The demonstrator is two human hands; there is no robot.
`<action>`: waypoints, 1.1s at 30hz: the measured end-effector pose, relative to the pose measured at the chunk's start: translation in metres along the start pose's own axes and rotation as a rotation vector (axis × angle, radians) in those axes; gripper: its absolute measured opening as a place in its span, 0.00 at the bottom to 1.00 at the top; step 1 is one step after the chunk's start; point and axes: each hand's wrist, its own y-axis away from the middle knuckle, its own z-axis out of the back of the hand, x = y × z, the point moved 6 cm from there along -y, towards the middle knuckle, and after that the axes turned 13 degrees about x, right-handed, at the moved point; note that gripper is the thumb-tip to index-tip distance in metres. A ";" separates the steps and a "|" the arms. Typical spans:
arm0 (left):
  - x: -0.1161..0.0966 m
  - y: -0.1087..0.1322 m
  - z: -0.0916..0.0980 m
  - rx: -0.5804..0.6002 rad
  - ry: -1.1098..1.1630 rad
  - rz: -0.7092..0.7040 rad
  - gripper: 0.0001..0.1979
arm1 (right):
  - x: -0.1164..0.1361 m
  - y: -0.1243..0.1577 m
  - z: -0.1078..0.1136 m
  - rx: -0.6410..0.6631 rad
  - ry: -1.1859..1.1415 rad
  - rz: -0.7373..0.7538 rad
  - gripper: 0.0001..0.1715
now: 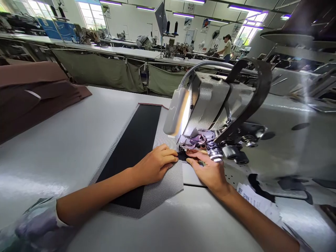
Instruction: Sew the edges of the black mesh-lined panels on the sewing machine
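A grey woven fabric panel (pixel 162 189) with a wide black strip (pixel 131 140) along it lies on the white sewing table. My left hand (pixel 159 162) rests on the panel's right part, its fingers bent together and gripping the edge close to the needle area. On the other side of the presser foot (pixel 181 148), my right hand (pixel 208 171) pinches a small black fabric piece (pixel 182 156) between thumb and fingers. That piece lies under the foot of the sewing machine (pixel 210 101), whose lamp (pixel 177 112) shines on the spot. The needle tip is hard to make out.
Folded brown fabric (pixel 36 94) is piled at the left. Paper labels (pixel 258 203) and dark scraps (pixel 286 183) lie at the right by the machine. Behind stand green cloth screens (pixel 99 70), more machines, and a person (pixel 227 49) far off.
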 end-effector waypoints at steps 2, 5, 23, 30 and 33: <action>0.001 0.000 -0.001 0.019 -0.001 -0.001 0.10 | 0.002 0.001 0.002 -0.011 0.028 0.040 0.07; 0.002 -0.001 -0.002 0.036 0.001 -0.003 0.06 | 0.004 0.002 0.002 -0.030 0.060 0.097 0.08; 0.045 -0.027 0.006 0.060 -0.106 0.016 0.09 | -0.017 0.004 -0.005 -0.029 0.230 0.002 0.10; 0.045 -0.033 0.009 0.087 -0.182 0.086 0.07 | 0.005 0.005 0.002 -0.004 0.167 0.120 0.09; 0.034 -0.016 0.020 0.099 -0.154 0.071 0.07 | 0.024 0.008 0.007 0.061 0.133 0.211 0.10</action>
